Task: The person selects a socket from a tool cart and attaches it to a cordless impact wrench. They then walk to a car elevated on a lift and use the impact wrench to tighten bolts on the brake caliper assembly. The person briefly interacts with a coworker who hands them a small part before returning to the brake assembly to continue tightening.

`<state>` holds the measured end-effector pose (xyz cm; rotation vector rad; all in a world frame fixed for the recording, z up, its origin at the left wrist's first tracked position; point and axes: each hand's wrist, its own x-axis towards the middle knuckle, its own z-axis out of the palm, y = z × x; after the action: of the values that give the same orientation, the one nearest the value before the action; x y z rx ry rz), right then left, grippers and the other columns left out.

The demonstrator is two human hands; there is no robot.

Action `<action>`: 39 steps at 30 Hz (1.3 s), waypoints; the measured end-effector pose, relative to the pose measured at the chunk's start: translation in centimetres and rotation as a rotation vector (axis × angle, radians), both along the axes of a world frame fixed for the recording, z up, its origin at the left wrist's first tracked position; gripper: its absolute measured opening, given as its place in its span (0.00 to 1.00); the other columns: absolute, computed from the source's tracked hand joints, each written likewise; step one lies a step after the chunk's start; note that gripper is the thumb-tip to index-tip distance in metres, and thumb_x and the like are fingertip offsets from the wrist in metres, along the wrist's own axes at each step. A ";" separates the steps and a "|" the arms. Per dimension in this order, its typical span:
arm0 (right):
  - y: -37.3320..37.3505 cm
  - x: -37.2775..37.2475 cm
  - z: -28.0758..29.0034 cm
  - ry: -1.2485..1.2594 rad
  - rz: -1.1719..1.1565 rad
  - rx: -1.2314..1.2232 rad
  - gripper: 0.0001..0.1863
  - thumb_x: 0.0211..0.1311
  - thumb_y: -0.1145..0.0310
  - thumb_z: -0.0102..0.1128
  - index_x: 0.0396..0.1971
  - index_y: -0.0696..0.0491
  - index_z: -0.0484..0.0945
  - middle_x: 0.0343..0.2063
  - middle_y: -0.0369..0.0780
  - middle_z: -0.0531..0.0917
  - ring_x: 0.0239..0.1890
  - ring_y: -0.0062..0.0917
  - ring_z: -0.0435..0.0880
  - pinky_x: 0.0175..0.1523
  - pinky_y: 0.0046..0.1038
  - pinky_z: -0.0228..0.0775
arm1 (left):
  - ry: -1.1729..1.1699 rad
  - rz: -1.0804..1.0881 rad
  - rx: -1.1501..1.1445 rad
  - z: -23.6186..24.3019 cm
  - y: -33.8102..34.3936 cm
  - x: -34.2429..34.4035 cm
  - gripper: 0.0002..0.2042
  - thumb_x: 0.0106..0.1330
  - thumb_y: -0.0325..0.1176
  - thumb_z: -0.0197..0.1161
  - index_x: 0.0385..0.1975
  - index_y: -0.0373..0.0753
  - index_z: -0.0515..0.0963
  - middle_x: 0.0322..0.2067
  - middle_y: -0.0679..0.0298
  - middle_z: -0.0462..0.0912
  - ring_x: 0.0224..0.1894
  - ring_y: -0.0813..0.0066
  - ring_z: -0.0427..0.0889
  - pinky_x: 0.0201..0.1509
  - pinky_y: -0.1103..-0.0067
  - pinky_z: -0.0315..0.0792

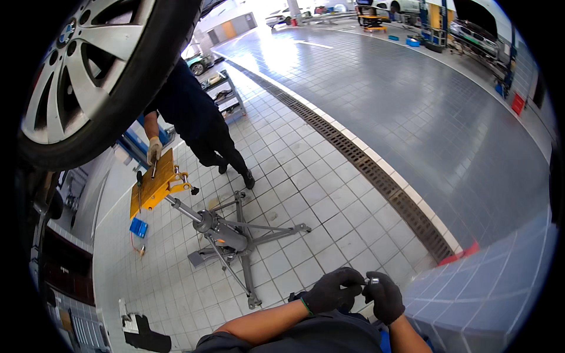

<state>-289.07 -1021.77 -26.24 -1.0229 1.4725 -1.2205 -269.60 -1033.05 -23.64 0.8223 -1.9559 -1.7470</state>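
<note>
My left hand [334, 290], in a dark work glove, is closed, with its fingertips pinched at one end of a small shiny metal cylinder [374, 281]. My right hand [386, 299], gloved alike, grips the other side of that piece between thumb and fingers. It resembles a socket, but it is too small to tell for certain. Both hands are close together in front of my body, at the lower edge of the view.
A raised car wheel [88, 65] looms at upper left. A co-worker [197, 117] stands beside a grey wheeled jack stand [226, 235] with a yellow tilted plate [156, 185], a gloved hand at a tool on it. A floor drain grate [353, 147] crosses the tiles. A tool cart [226, 94] stands behind.
</note>
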 end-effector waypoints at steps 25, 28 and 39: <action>-46.0 -28.2 -2.7 -0.088 -0.160 -0.055 0.25 0.84 0.53 0.48 0.59 0.61 0.77 0.28 0.37 0.81 0.26 0.20 0.80 0.30 0.25 0.76 | -0.004 -0.133 -0.146 -0.4 -48.3 -29.7 0.17 0.70 0.40 0.68 0.52 0.37 0.83 0.45 0.54 0.86 0.51 0.55 0.86 0.56 0.64 0.79; -50.6 -34.2 -4.2 -0.129 -0.169 -0.012 0.20 0.80 0.63 0.49 0.58 0.61 0.79 0.32 0.38 0.85 0.31 0.20 0.83 0.35 0.26 0.78 | 0.039 -0.024 -0.138 -0.8 -52.8 -35.1 0.16 0.71 0.39 0.69 0.52 0.36 0.83 0.45 0.56 0.87 0.50 0.60 0.87 0.56 0.67 0.80; -68.8 -60.6 -1.9 0.060 0.043 -0.084 0.23 0.80 0.58 0.50 0.58 0.61 0.79 0.28 0.40 0.86 0.28 0.23 0.84 0.35 0.28 0.78 | -0.213 -0.085 0.050 -0.1 -69.1 -60.3 0.18 0.78 0.43 0.62 0.56 0.35 0.83 0.47 0.53 0.88 0.50 0.62 0.87 0.56 0.68 0.80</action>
<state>-349.64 -1090.62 -28.13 -1.1510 1.4483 -1.2388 -329.92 -1102.15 -23.77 0.9926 -2.1186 -1.8288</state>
